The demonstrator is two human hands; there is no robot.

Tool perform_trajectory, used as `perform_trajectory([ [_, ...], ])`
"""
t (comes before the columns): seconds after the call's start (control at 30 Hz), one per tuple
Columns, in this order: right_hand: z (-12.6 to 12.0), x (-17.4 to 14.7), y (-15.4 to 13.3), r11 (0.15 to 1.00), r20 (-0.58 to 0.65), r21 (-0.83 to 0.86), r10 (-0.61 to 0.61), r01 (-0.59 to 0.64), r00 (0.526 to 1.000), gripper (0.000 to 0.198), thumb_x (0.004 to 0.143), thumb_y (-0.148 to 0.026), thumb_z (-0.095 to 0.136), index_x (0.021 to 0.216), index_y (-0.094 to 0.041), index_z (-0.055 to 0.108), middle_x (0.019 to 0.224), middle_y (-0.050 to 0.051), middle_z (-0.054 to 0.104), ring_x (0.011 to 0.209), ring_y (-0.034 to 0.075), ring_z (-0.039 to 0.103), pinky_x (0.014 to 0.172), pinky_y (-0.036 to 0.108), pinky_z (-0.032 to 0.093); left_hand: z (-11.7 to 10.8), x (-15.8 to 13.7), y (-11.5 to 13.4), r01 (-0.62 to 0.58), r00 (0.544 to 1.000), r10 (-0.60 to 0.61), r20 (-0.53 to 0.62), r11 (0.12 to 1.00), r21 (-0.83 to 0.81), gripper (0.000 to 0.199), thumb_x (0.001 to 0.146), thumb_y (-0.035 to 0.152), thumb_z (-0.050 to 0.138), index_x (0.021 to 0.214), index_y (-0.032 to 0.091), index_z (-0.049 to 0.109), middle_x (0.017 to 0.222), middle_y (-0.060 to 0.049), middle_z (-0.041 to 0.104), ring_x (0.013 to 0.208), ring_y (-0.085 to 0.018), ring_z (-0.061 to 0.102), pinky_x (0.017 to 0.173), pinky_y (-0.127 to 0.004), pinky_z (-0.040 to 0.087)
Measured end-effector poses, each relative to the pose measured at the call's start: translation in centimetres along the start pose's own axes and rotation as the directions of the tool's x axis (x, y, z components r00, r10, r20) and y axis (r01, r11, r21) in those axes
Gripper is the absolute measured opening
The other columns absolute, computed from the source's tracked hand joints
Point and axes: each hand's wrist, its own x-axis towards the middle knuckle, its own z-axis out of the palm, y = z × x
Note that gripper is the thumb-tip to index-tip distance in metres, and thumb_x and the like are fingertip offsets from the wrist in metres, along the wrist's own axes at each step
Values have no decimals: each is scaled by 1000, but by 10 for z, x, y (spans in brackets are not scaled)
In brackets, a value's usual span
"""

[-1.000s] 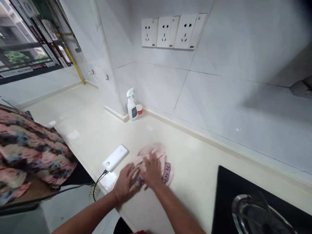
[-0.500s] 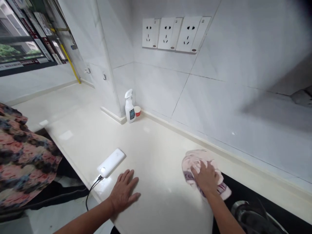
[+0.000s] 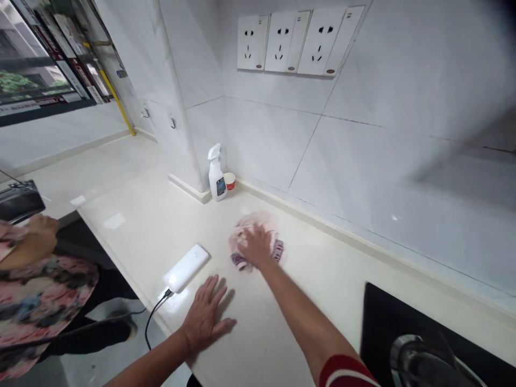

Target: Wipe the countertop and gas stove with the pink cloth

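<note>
On the counter [image 3: 322,258], I see a crumpled pink cloth [image 3: 250,219], its long axis unclear, ahead-right of the flat, empty left hand [image 3: 205,317]; the nearer right hand [image 3: 258,246] spreads directly over it.

spray bottle [image 3: 217,181] beside cup [image 3: 230,181] | corded white device [image 3: 186,267] | wall sockets [image 3: 287,43]

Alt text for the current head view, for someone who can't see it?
The right hand lies on a pink towel on a cream countertop; the left hand is spread beside a white power bank. Beyond stand a spray bottle and a paper cup; a black cooktop is at right, and a person in floral clothing at left.
</note>
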Motion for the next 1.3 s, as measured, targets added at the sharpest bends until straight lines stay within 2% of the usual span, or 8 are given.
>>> perform_trajectory([
  [0.17, 45, -112, -49, 903, -22, 52, -426, 427, 904, 66, 87, -47, 64, 147, -25, 47, 165, 12, 21, 152, 36, 9, 121, 56, 3, -3, 1, -2, -3, 997, -1, -71, 998, -61, 77, 94, 54, 52, 159, 26, 21, 168, -15, 9, 152, -39, 18, 116, -59, 30],
  [0.3, 61, -192, -6, 874, -162, 30, -475, 485, 865, 65, 83, -46, 66, 143, -27, 50, 163, 9, 27, 151, 35, 13, 121, 59, 8, -3, 4, -4, -33, 999, 34, 35, 999, -38, 67, 94, 54, 52, 152, 23, 38, 161, -17, 31, 149, -38, 26, 114, -59, 31],
  [0.4, 48, -205, 67, 941, -206, -78, -340, 331, 918, 58, 85, -45, 62, 139, -24, 54, 158, 13, 36, 149, 35, 21, 120, 61, 12, -4, 8, -2, -32, 991, 31, 129, 999, 3, 55, 94, 52, 54, 141, 23, 53, 155, -15, 43, 145, -36, 34, 112, -57, 34],
  [0.47, 28, -193, 121, 990, -213, -138, -60, 31, 975, 55, 90, -45, 55, 139, -20, 54, 156, 16, 37, 148, 36, 23, 118, 60, 15, -5, 10, 1, -14, 990, 10, 139, 999, 33, 50, 94, 50, 55, 136, 22, 57, 154, -14, 44, 144, -36, 36, 112, -57, 34],
  [0.67, -19, -158, 199, 858, -192, -158, 460, -489, 867, 68, 95, -58, 41, 150, -18, 42, 161, 17, 26, 148, 37, 21, 116, 58, 20, -6, 13, 4, -13, 990, 3, 138, 997, 76, 46, 96, 44, 53, 135, 20, 58, 153, -15, 45, 144, -35, 36, 112, -55, 34],
  [0.8, 1, -188, 162, 825, -294, -164, 483, -541, 825, 66, 96, -52, 43, 151, -14, 41, 159, 21, 28, 148, 39, 20, 116, 58, 17, -5, 15, 3, -13, 990, 2, 142, 996, 83, 46, 95, 44, 54, 134, 20, 59, 152, -15, 47, 143, -35, 38, 113, -55, 34],
  [1.07, 64, -329, 38, 930, -428, -165, 233, -330, 873, 59, 91, -46, 54, 143, -19, 48, 156, 21, 34, 146, 41, 25, 113, 63, 23, -2, 18, 1, -13, 988, 1, 154, 997, 76, 46, 95, 46, 53, 133, 20, 60, 151, -15, 47, 143, -35, 38, 113, -55, 34],
  [1.3, 97, -401, 18, 950, -364, -170, 187, -262, 913, 57, 82, -48, 60, 134, -25, 57, 153, 17, 41, 145, 42, 28, 109, 62, 29, -1, 15, -1, -9, 989, 5, 146, 999, 32, 47, 94, 45, 55, 133, 19, 58, 152, -17, 45, 143, -37, 36, 113, -56, 33],
])
